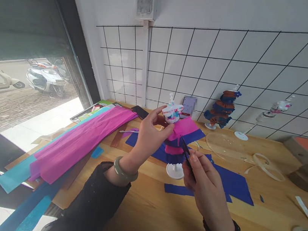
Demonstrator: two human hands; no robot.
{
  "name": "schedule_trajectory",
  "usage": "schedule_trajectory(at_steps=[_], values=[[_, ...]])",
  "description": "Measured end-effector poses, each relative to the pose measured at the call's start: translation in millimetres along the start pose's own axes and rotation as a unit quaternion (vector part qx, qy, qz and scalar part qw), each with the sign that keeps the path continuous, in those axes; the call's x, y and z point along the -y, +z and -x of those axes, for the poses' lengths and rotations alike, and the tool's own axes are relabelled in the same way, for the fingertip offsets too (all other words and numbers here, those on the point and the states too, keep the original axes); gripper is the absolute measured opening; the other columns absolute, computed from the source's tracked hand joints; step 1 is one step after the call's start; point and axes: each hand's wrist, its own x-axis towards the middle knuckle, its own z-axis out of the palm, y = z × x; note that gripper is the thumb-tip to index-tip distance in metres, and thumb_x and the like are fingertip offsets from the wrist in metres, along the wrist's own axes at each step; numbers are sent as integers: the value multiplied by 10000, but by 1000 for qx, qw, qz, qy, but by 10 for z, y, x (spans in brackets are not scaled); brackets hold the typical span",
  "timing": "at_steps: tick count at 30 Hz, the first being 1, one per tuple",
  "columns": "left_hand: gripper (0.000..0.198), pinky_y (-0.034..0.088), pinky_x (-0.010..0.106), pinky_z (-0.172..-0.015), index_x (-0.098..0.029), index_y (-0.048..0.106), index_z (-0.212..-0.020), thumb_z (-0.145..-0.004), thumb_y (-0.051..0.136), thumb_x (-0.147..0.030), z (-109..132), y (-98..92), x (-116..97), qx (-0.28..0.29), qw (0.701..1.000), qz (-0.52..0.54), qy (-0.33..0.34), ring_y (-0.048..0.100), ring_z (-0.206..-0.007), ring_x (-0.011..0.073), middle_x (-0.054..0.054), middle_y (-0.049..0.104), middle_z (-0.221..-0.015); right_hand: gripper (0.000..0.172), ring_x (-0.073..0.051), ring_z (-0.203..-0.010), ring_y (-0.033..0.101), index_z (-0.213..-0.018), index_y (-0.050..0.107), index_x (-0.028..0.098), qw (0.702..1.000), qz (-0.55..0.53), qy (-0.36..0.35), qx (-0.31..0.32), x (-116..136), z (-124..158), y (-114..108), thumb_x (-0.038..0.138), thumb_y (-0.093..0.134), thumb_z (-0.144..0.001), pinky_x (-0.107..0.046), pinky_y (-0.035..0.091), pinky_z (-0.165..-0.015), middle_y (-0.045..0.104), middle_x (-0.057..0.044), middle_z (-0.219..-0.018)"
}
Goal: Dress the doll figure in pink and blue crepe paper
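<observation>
A small dress form [172, 112], its white top spotted with pink and blue, stands on a round white base [175, 171]. Layers of pink crepe paper [183, 129] and dark blue paper wrap its lower part. My left hand [151, 134] grips the form around its waist, thumb in front and fingers partly hidden behind. In my right hand [202, 179] are black tweezers [185, 150], their tips at the pink and blue layers. Dark blue paper sheets [233, 184] lie on the table beneath and beside the form.
Long pink crepe paper [81, 141] and light blue strips [18, 174] lie at the left by the window. A phone [140, 112] is behind my left hand. Two more small forms, one with a blue-and-brown dress [222, 109], stand near the wall grid. Tape coils [267, 166] lie at right.
</observation>
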Motion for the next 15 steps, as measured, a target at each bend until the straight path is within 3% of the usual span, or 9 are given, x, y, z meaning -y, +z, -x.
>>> schedule_trajectory(at_steps=[15], values=[[433, 501, 254, -749, -189, 588, -1152, -725, 652, -166, -12, -28, -16, 4, 1000, 12, 7, 607, -769, 122, 29, 652, -850, 496, -27, -415, 257, -862, 522, 203, 1000, -3, 13, 5, 49, 32, 20, 600, 730, -649, -139, 233, -368, 393, 81, -532]])
